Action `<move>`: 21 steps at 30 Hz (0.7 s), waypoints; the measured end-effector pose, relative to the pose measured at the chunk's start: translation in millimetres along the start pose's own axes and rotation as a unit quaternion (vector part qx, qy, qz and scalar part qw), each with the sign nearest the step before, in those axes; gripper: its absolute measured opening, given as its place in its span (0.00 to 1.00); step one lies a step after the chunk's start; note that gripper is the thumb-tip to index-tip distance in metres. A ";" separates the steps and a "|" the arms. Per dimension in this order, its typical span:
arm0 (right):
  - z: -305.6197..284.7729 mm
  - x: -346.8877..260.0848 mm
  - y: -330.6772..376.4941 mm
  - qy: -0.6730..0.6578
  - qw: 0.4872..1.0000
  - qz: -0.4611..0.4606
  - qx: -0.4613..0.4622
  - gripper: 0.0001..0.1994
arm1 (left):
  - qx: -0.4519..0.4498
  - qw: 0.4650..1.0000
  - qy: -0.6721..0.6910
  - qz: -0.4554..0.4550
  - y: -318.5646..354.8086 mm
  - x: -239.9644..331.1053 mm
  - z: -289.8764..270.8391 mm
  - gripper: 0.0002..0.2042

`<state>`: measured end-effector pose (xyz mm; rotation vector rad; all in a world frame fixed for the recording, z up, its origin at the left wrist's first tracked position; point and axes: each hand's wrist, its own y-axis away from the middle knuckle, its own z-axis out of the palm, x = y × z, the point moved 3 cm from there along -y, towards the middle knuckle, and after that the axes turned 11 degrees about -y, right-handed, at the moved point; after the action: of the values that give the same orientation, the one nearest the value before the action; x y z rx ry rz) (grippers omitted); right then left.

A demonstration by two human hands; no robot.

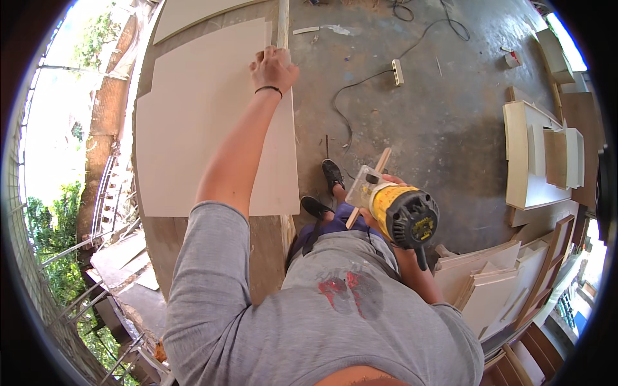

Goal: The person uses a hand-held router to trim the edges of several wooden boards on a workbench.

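Observation:
A large white panel (193, 138) lies flat to my left, with a stepped outline at its far side. My left hand (273, 67) reaches far forward to the panel's right edge. Its fingers are curled down there, and what lies under them is partly hidden. In my right hand (391, 181) is a yellow and black trim router (402, 212), held at waist height over the floor, off the panel. A clear base plate (365, 183) faces left on it, and a thin wooden strip (383, 158) runs across the base. The router partly hides my right fingers.
On the grey floor a black cord runs to a power strip (398, 73). A small can (512, 59) stands farther right. Cut boards (486, 283) and a pale box-like wooden piece (531, 154) sit at my right. Another white sheet (193, 14) lies beyond the panel.

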<state>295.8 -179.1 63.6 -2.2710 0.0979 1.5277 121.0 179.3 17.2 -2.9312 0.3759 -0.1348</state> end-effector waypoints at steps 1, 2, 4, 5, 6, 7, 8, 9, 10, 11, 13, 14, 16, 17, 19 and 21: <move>-6.2 -9.6 -5.8 0.017 1.000 -0.019 -0.009 0.34 | -0.008 1.000 -0.007 -0.001 -6.4 -1.0 3.7 0.19; -7.9 -11.2 -10.9 0.026 0.999 -0.015 -0.022 0.34 | -0.015 1.000 -0.013 -0.002 -12.2 -2.9 7.6 0.19; -14.2 -9.7 -19.4 0.048 0.998 -0.010 -0.046 0.35 | -0.006 1.000 -0.008 0.000 -23.3 -5.8 15.3 0.19; -17.2 -8.9 -21.7 0.073 0.996 -0.021 -0.041 0.35 | 0.009 1.000 0.002 0.003 -25.3 -11.2 20.7 0.19; -20.1 -6.3 -23.7 0.097 0.994 -0.034 -0.035 0.35 | 0.023 1.000 0.011 0.005 -26.5 -18.5 25.6 0.19; -22.6 -4.4 -23.8 0.107 0.993 -0.029 -0.034 0.35 | 0.067 0.995 0.065 0.031 -29.0 -28.8 30.0 0.20; -22.6 -3.3 -25.7 0.116 0.992 -0.026 -0.036 0.35 | 0.110 0.985 0.118 0.055 -33.2 -42.2 32.5 0.21; -23.3 -6.2 -31.1 0.094 0.993 -0.054 -0.043 0.34 | 0.145 0.971 0.173 0.076 -21.8 -51.5 38.9 0.23; -25.3 -0.1 -31.0 0.067 0.997 -0.029 -0.033 0.34 | 0.133 0.962 0.169 0.168 2.6 -51.0 28.0 0.25; -28.0 5.6 -26.1 0.043 0.999 0.004 -0.018 0.33 | 0.113 0.943 0.168 0.265 29.9 -44.3 -0.8 0.27; -35.5 13.4 -22.1 0.001 0.999 0.037 0.015 0.33 | 0.017 0.894 0.141 0.426 97.7 -31.7 -36.6 0.30; -37.4 14.8 -18.7 -0.022 0.999 0.042 0.024 0.32 | -0.064 0.867 0.107 0.483 140.4 -32.3 -53.3 0.32; -35.6 13.3 -19.8 -0.066 0.997 0.028 0.030 0.32 | -0.185 0.821 0.144 0.520 202.5 -38.2 -75.0 0.32; -32.3 11.8 -21.6 -0.089 0.996 0.015 0.029 0.32 | -0.184 0.829 0.145 0.508 212.9 -42.7 -73.2 0.31; -28.1 15.1 -21.4 -0.133 0.991 0.014 0.027 0.32 | -0.176 0.847 0.143 0.481 229.4 -49.3 -71.7 0.29; -25.5 10.7 -19.3 -0.158 0.987 0.017 0.016 0.32 | -0.157 0.849 0.147 0.483 240.3 -42.3 -66.5 0.28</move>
<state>327.7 -168.9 67.7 -1.9830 0.0711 1.8685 14.7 -49.7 33.3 -2.5873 1.9945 -0.3925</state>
